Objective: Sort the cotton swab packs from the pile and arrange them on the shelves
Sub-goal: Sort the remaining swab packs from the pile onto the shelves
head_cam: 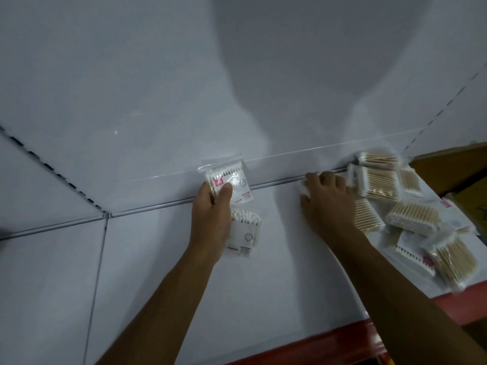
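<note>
Two hands – roughly ten cotton swab packs, one shelf

On the shelf, one swab pack stands against the back wall at twelve o'clock; a second pack lies just before it. The pile sprawls at two o'clock, with perhaps a box behind it.

Left hand grips a swab pack at the shelf's far edge; right hand reaches the pile, right.

Head camera looks forward and down, close over the white shelf.
</note>
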